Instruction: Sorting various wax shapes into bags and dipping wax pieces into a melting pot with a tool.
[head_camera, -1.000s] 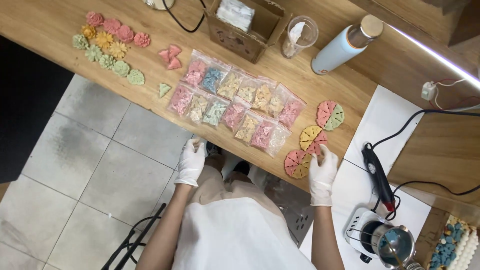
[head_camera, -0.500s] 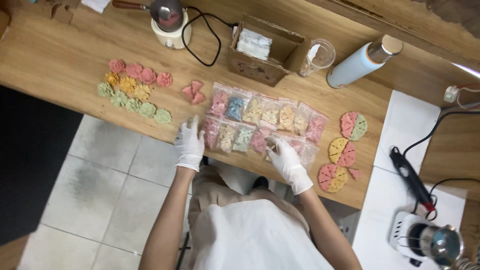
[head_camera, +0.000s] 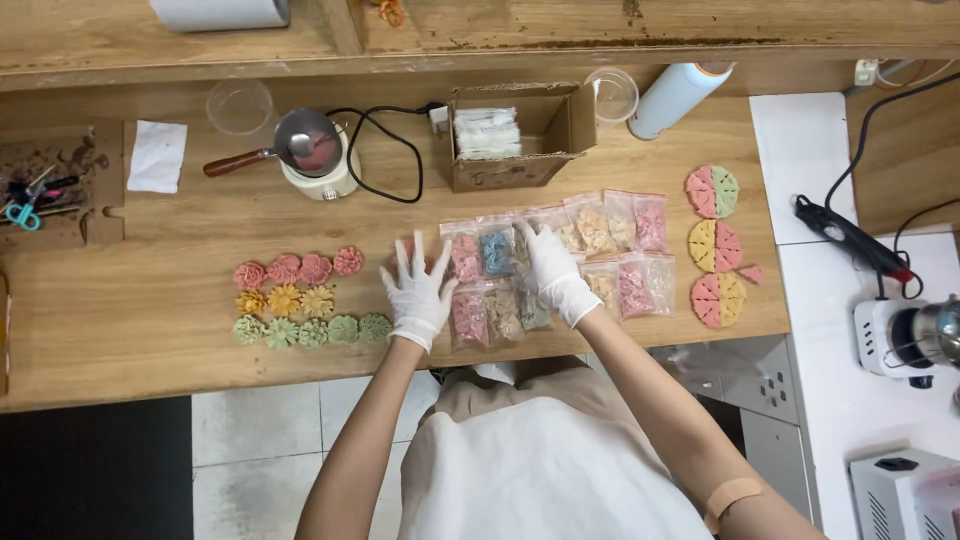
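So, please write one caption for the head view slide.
Gloved left hand and right hand rest on small clear bags of coloured pieces.

Flower pieces (head_camera: 308, 300) left of bags (head_camera: 560, 265); box (head_camera: 515, 135) behind bags.

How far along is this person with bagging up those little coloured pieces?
Done: a double row of small clear bags already lies filled on the wooden table. In hand: the gloved left hand and right hand rest flat on those bags. Left: the pink, yellow and green flower shapes and three round segmented discs lie loose, unbagged.
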